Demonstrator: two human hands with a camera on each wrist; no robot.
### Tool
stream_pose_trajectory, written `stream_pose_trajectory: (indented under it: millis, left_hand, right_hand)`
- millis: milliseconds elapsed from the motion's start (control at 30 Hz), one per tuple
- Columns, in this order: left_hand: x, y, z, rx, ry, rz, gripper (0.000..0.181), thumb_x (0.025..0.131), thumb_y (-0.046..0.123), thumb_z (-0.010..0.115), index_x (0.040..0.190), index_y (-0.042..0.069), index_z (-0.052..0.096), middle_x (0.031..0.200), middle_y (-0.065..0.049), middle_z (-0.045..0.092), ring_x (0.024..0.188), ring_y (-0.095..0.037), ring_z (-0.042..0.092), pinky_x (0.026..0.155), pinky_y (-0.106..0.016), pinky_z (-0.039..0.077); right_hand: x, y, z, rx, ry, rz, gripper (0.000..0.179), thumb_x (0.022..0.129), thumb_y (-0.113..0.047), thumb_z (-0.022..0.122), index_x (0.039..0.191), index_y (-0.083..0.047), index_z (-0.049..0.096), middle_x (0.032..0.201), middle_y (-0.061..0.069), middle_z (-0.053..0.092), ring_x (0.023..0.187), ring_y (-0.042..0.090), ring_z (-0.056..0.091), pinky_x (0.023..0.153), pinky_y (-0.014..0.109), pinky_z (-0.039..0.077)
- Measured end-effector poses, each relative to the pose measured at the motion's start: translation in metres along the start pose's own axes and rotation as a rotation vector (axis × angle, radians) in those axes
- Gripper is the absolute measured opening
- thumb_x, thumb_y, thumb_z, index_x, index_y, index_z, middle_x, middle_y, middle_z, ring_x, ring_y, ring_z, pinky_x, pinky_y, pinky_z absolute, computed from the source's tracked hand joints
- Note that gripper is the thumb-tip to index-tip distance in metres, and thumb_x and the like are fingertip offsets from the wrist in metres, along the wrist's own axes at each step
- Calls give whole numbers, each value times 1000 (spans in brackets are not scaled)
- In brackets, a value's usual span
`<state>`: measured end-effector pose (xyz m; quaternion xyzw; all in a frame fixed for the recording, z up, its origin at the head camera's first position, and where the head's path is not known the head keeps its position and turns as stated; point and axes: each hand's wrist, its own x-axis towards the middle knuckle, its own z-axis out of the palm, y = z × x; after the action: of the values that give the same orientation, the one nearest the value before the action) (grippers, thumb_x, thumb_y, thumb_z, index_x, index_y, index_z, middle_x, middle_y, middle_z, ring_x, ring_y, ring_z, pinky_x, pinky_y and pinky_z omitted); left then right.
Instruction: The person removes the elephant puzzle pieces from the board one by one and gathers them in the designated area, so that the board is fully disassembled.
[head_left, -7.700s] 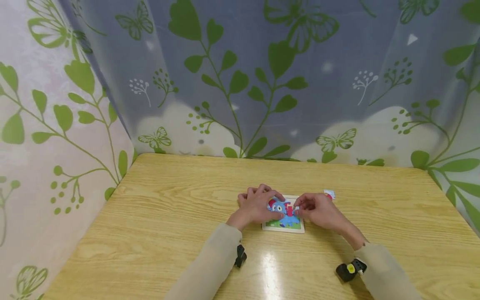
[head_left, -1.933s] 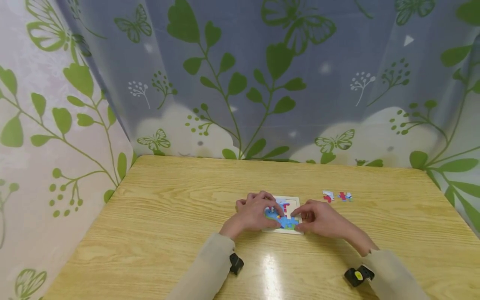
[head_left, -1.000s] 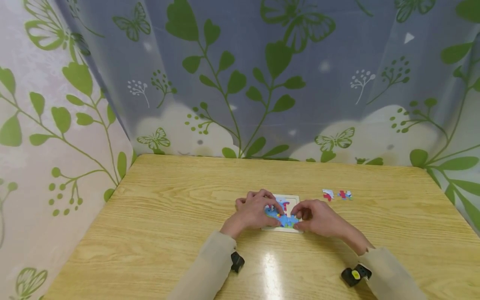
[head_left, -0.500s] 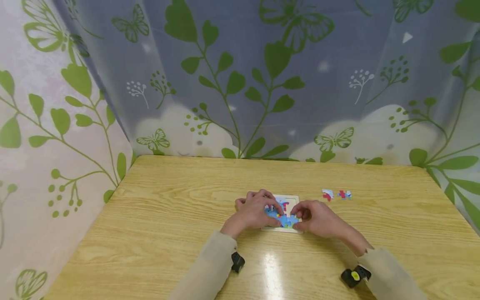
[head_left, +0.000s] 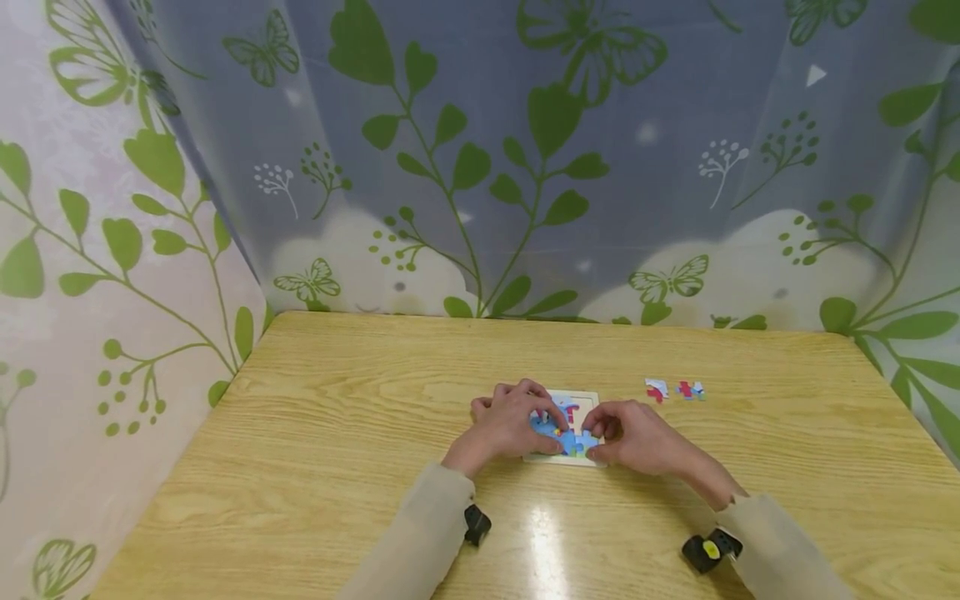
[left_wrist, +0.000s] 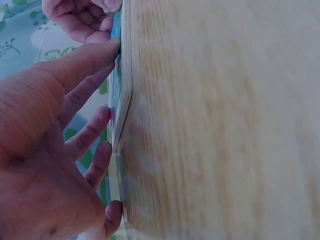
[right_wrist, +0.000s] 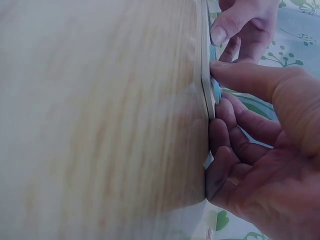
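Observation:
A small jigsaw puzzle in a pale wooden frame (head_left: pixel 562 461) lies flat on the table, most of its blue picture filled in. The upper right part shows bare cream backing. My left hand (head_left: pixel 506 421) spreads over the puzzle's left side, its thumb and index fingertip resting on the pieces. At the lower right corner, my right hand (head_left: pixel 637 437) pinches a blue puzzle piece (head_left: pixel 587 440) between thumb and fingers, low in the frame. In the right wrist view the right thumb (right_wrist: pixel 235 72) sits at the frame's edge, with a bit of blue showing beside it.
Two loose puzzle pieces lie right of the frame: a white and red one (head_left: pixel 656 389) and a red, blue and white one (head_left: pixel 688 390). The wooden table (head_left: pixel 337 392) ends at a leaf-patterned curtain (head_left: pixel 480 167) behind.
Since the oldest frame, the red and blue piece has left the puzzle and lies beside the other loose one. My right hand has shifted to the lower right corner; lately both hands barely move.

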<state>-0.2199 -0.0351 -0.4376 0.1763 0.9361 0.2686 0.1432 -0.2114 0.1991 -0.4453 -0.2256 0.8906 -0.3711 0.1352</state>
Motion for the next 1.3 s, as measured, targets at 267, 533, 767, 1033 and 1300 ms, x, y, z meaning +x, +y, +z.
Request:
stream_pose_trajectory:
  millis: [267, 533, 767, 1033, 1300]
  left_hand:
    - [1, 0, -2, 3, 4, -5, 12, 85, 42, 83, 92, 42, 74, 140, 9, 50, 140, -34, 34, 99, -62, 22]
    - [2, 0, -3, 5, 6, -4, 10, 86, 42, 82, 93, 42, 74, 142, 9, 50, 141, -34, 33, 101, -64, 21]
    - [1, 0, -3, 10, 6, -4, 10, 86, 42, 81, 93, 43, 74, 142, 9, 49, 142, -35, 33, 102, -65, 21]
    - [1, -1, -1, 22, 10, 2, 11, 86, 44, 81, 93, 44, 73, 140, 10, 49, 140, -35, 34, 100, -64, 22]
    - [-1, 0, 1, 15, 12, -4, 10, 85, 44, 82, 91, 43, 73, 139, 10, 50, 139, -35, 35, 100, -64, 22]
  right_hand:
    - [0, -3, 0, 42, 11, 7, 23, 85, -12, 81, 102, -7, 67, 87, 3, 60, 77, 13, 54, 66, 23, 44]
    - [0, 1, -3, 54, 15, -51, 22, 87, -12, 80, 105, -8, 68, 89, 3, 62, 79, 11, 57, 69, 23, 49]
    - [-3, 4, -4, 121, -3, -76, 20, 93, -8, 73, 112, -7, 67, 88, 7, 67, 76, 11, 61, 63, 25, 50]
    - [-8, 6, -6, 186, 25, -75, 18, 95, -7, 69, 113, -5, 69, 89, 11, 69, 73, 11, 61, 60, 24, 47]
    - [-16, 7, -10, 181, 43, -57, 19, 96, -11, 69, 115, -5, 69, 92, 10, 71, 75, 13, 64, 63, 24, 48]
